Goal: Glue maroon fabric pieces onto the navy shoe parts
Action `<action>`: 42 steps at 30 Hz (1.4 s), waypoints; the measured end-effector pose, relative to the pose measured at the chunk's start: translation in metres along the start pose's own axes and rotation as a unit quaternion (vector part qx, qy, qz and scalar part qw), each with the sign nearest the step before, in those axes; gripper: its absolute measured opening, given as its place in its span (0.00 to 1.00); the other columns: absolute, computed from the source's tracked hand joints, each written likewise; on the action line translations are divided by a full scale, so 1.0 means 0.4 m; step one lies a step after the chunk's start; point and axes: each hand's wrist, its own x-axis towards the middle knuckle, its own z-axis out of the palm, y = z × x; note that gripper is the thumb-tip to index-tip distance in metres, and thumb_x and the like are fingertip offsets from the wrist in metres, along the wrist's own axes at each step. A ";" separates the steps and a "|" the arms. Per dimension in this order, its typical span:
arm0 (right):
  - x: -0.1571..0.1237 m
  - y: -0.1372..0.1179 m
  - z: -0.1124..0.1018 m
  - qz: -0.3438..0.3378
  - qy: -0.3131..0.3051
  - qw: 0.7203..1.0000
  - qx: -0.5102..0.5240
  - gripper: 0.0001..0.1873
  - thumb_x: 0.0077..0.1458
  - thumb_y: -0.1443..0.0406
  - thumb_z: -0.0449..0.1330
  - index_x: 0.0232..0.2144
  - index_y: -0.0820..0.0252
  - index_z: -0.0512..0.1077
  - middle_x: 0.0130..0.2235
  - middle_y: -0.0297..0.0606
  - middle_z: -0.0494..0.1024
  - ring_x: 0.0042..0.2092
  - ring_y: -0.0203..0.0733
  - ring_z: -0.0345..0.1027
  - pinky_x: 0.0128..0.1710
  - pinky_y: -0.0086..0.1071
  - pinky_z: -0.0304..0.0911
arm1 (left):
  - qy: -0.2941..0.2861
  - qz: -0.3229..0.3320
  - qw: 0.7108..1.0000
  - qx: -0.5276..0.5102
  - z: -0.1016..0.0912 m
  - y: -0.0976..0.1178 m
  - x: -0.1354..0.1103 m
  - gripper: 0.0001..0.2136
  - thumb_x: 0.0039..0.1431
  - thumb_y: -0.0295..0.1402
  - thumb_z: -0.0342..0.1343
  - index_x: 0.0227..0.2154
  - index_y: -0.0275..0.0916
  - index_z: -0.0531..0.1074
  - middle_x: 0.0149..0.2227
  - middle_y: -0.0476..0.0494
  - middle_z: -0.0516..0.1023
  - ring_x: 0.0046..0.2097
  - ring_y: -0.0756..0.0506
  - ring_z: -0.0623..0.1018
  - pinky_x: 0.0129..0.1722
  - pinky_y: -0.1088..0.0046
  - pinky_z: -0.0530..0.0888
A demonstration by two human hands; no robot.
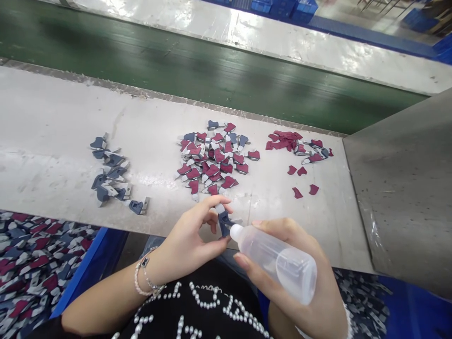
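Observation:
Between its thumb and fingers my left hand [192,235] grips a small dark blue and grey plastic part [223,221]. My right hand [300,263] is wrapped around a translucent squeeze bottle [278,259], tilted so that its white tip [236,231] meets or nearly meets the part; I cannot tell whether they touch. Some clear liquid appears to be inside the bottle. Beyond my hands lies a pile of similar parts with maroon faces [213,157]. Left of it is a row of dark blue parts [113,172].
Maroon pieces [284,140] lie at the right, a few separate. A metal panel [406,188] bounds the table [52,141] there. Behind runs a green conveyor belt [212,75]. Below left stands a blue bin [88,268] full of parts; another blue bin [409,306] is low at right.

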 end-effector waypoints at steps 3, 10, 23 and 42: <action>0.000 0.000 -0.002 -0.012 -0.012 1.000 -0.017 0.11 0.56 0.60 0.68 0.40 0.46 0.70 0.31 0.26 0.77 0.28 0.36 0.75 0.27 0.27 0.72 | -0.001 -0.006 1.000 0.004 -0.001 -0.001 -0.001 0.29 0.56 0.21 0.62 0.57 0.49 0.62 0.49 0.45 0.73 0.36 0.50 0.74 0.38 0.72 0.75; 0.001 -0.006 -0.007 -0.018 -0.015 0.999 -0.026 0.11 0.57 0.61 0.67 0.40 0.48 0.69 0.31 0.27 0.77 0.28 0.37 0.74 0.26 0.29 0.71 | -0.005 0.005 1.000 0.016 0.002 -0.003 0.002 0.28 0.57 0.23 0.62 0.58 0.49 0.62 0.49 0.45 0.73 0.36 0.50 0.74 0.38 0.71 0.75; 0.007 -0.006 -0.021 -0.037 -0.046 0.996 -0.064 0.10 0.58 0.60 0.67 0.39 0.49 0.69 0.30 0.26 0.77 0.27 0.37 0.73 0.27 0.31 0.69 | -0.013 0.003 0.999 0.030 -0.007 -0.005 0.005 0.30 0.56 0.22 0.63 0.59 0.50 0.62 0.50 0.47 0.75 0.37 0.51 0.75 0.39 0.73 0.75; -0.003 -0.014 -0.031 -0.006 -0.036 0.995 -0.091 0.07 0.58 0.64 0.65 0.38 0.51 0.70 0.31 0.25 0.78 0.29 0.35 0.74 0.29 0.31 0.66 | 0.022 0.033 0.995 0.095 -0.011 -0.008 0.005 0.31 0.53 0.19 0.62 0.58 0.48 0.63 0.48 0.50 0.76 0.36 0.53 0.75 0.39 0.77 0.77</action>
